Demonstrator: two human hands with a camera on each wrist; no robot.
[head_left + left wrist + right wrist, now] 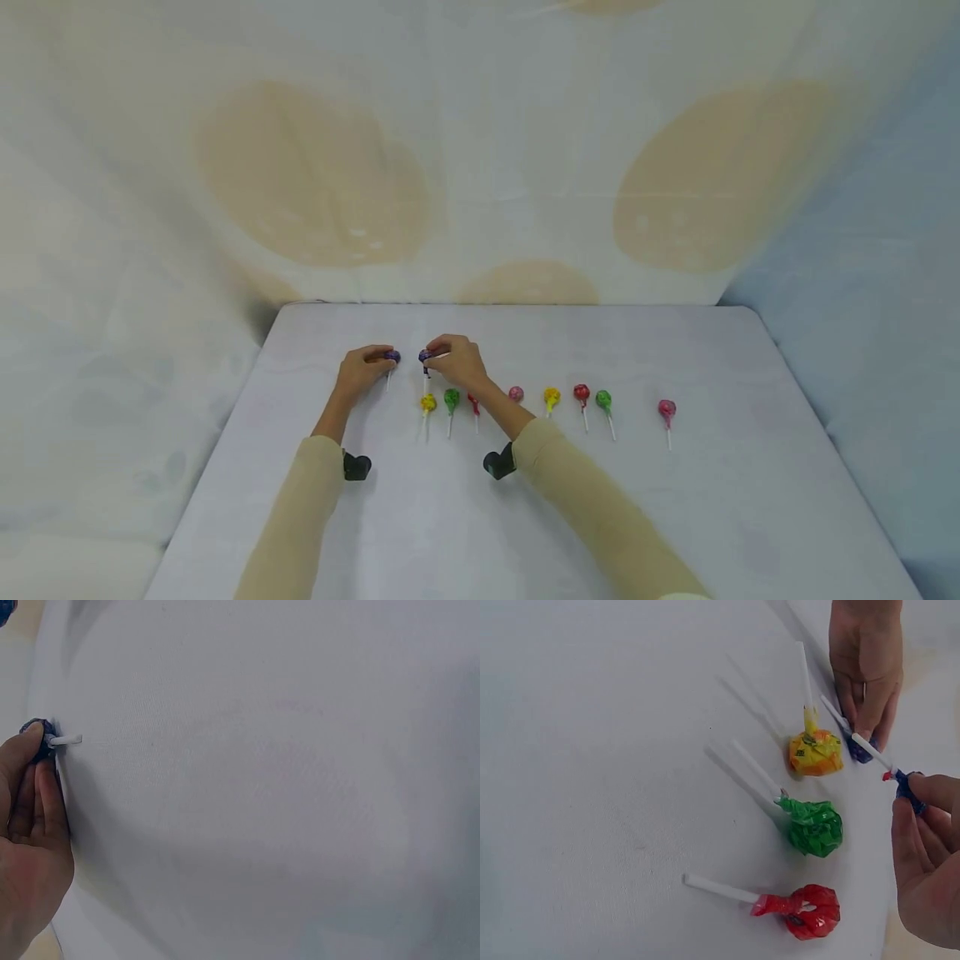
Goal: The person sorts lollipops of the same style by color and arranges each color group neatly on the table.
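Observation:
My left hand (pixel 372 360) pinches the head of a purple lollipop (pixel 392 357) at the table's far left; its white stick (pixel 66 739) points back toward me. In the left wrist view the thumb (pixel 26 746) covers the dark head (pixel 43 735). My right hand (pixel 442 354) pinches a second purple lollipop (pixel 424 357) just right of the first. The right wrist view shows that lollipop (pixel 906 785) lifted with its stick slanting up-left. There my left hand (pixel 866 667) lies over the other purple one (pixel 859 752).
A row of lollipops lies on the white table (pixel 675 517): yellow (pixel 427 404), green (pixel 451 398), red (pixel 473 402), pink (pixel 515 393), yellow (pixel 551 397), red (pixel 581 392), green (pixel 603 400), pink (pixel 667 408). A draped cloth (pixel 480 167) backs the table.

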